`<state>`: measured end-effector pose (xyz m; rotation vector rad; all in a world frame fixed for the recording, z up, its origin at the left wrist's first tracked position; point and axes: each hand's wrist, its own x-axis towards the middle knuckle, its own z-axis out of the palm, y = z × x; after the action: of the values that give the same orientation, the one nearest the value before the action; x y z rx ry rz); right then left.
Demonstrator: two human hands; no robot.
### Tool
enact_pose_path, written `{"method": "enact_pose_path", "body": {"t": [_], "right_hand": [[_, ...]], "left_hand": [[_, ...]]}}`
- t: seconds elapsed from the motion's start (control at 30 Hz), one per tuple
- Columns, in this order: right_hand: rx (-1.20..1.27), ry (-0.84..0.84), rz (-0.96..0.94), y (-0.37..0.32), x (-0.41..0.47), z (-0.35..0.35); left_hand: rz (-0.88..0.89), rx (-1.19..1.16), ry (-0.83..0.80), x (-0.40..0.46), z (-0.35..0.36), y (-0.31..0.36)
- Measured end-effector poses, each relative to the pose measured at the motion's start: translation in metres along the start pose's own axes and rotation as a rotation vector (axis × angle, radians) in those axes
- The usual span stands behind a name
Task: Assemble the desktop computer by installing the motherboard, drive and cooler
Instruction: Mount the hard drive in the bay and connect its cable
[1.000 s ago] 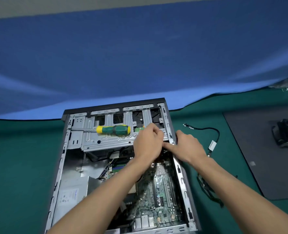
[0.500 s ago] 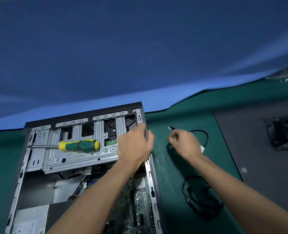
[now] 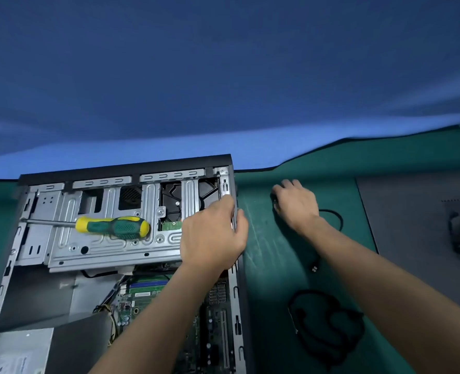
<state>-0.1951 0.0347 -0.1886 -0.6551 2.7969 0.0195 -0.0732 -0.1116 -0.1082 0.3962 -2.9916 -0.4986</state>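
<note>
I can make out no text, brand or number anywhere. The white label (image 3: 11,364) on the power supply (image 3: 21,349) at the lower left carries print, but it is too small and blurred for me to read. The pale sticker (image 3: 142,294) on the motherboard (image 3: 218,327) is likewise illegible.

The scene is lit softly and evenly, pale shine is seen on the metal drive cage (image 3: 110,238), soft shadows are cast on the green mat (image 3: 277,265), and edges are bent and a bit blurry.
</note>
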Motion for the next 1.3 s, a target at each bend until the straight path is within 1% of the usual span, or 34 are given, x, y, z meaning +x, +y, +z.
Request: {"method": "enact_pose_path", "body": {"t": [0.2, 0.27, 0.3, 0.33, 0.4, 0.5, 0.57, 0.6, 0.67, 0.73, 0.8, 0.87, 0.93, 0.97, 1.07, 1.13, 1.2, 1.3], "right_hand": [[-0.008, -0.04, -0.021, -0.003, 0.01, 0.0], [0.0, -0.009, -0.05, -0.003, 0.012, 0.0], [0.046, 0.02, -0.055, -0.004, 0.012, 0.0], [0.129, 0.048, -0.039, -0.005, 0.01, -0.002], [0.374, 0.065, 0.048, -0.01, 0.004, -0.008], [0.888, 0.05, 0.213, -0.02, -0.014, -0.022], [1.206, 0.083, 0.272, -0.028, -0.032, -0.036], [1.304, 0.108, 0.285, -0.031, -0.041, -0.044], [1.401, 0.172, 0.277, -0.038, -0.061, -0.06], [1.385, 0.215, 0.224, -0.047, -0.079, -0.074], [1.376, 0.203, 0.161, -0.059, -0.096, -0.086], [1.398, 0.154, 0.102, -0.072, -0.108, -0.097], [1.412, 0.137, 0.042, -0.085, -0.116, -0.107], [1.421, 0.138, 0.018, -0.091, -0.119, -0.111], [1.417, 0.117, -0.036, -0.107, -0.122, -0.122], [1.38, 0.096, -0.058, -0.116, -0.122, -0.127], [1.331, 0.072, -0.092, -0.125, -0.12, -0.132], [1.251, 0.034, -0.145, -0.143, -0.113, -0.137]], "left_hand": [[-0.002, -0.011, -0.002, 0.0, -0.004, 0.003], [-0.001, -0.008, -0.001, 0.0, -0.003, 0.003], [0.001, -0.009, 0.004, 0.0, -0.003, 0.002], [0.005, -0.013, 0.009, 0.001, -0.003, 0.002], [0.017, -0.026, 0.026, 0.001, -0.003, 0.002], [0.017, -0.064, 0.053, 0.0, -0.002, 0.001], [-0.005, -0.115, 0.068, -0.002, -0.002, 0.001], [-0.017, -0.149, 0.073, -0.003, -0.002, 0.001], [-0.031, -0.224, 0.084, -0.004, -0.004, 0.002], [-0.048, -0.299, 0.086, -0.004, -0.008, 0.002], [-0.083, -0.392, 0.072, -0.006, -0.016, 0.003], [-0.146, -0.605, 0.001, -0.009, -0.027, 0.006], [-0.228, -0.886, -0.116, -0.013, -0.042, 0.009], [-0.273, -0.975, -0.176, -0.015, -0.049, 0.008], [-0.352, -1.094, -0.325, -0.022, -0.071, -0.005], [-0.389, -1.168, -0.378, -0.026, -0.085, -0.016], [-0.405, -1.237, -0.383, -0.03, -0.096, -0.027], [-0.417, -1.315, -0.335, -0.039, -0.106, -0.045]]}}
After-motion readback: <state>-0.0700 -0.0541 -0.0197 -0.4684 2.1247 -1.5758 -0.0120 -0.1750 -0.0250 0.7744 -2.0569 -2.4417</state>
